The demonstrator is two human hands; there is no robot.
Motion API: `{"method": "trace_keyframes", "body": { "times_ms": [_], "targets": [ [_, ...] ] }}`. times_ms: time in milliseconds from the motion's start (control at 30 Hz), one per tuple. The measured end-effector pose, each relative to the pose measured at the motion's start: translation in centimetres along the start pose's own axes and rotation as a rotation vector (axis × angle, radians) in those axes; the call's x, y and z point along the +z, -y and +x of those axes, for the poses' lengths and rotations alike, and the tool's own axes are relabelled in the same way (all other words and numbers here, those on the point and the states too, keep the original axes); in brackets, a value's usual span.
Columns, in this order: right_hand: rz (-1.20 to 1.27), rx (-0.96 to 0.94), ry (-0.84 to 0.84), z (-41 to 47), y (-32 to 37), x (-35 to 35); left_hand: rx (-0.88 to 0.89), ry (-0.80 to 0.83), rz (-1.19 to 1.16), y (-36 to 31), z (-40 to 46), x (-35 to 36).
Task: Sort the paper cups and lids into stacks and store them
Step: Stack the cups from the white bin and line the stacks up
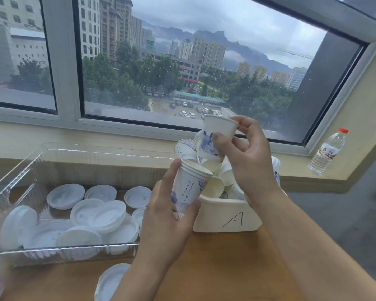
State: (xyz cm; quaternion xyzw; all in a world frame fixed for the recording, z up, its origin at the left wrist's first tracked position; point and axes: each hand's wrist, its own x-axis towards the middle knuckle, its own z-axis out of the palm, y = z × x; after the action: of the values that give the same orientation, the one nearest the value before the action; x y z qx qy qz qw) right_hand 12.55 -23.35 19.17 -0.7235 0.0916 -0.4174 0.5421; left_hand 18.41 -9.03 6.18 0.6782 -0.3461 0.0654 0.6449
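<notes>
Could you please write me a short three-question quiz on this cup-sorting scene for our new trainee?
1. True or false: the left hand grips a small stack of nested white paper cups with blue print.
2. Where do most of the white plastic lids lie? A) in the clear plastic tray; B) in the white bin marked A; C) on the window sill.
3. Fill in: the right hand holds a single white paper cup above the ____.

Key: 1 true; 2 A; 3 white bin marked A, which holds loose cups.
</notes>
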Motion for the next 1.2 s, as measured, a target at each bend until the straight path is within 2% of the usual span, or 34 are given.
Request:
{"method": "trace_keyframes", "body": {
  "times_ms": [333,433,667,867,1200],
  "targets": [
    [-0.081,0.058,0.117,-2.0,-1.2,0.7,0.005,-0.005,-0.008,-0.1,-0.1,0.2],
    [-0.193,0.011,0.14,-2.2,-1.3,0.7,-0.012,-0.022,-0.007,0.1,0.0,0.1],
    [-0.483,-0.079,0.037,0.1,-1.6,-0.7,-0.055,-0.075,0.032,0.8,0.5,-0.8],
    [-0.766,-0.021,0.085,2.5,-2.9,-0.6,-0.073,-0.103,0.043,1.2,0.8,-1.2],
    [-0.969,-0.01,0.075,2.9,-5.2,1.5,-0.087,-0.125,0.056,2.1,0.9,-1.6]
  ]
}}
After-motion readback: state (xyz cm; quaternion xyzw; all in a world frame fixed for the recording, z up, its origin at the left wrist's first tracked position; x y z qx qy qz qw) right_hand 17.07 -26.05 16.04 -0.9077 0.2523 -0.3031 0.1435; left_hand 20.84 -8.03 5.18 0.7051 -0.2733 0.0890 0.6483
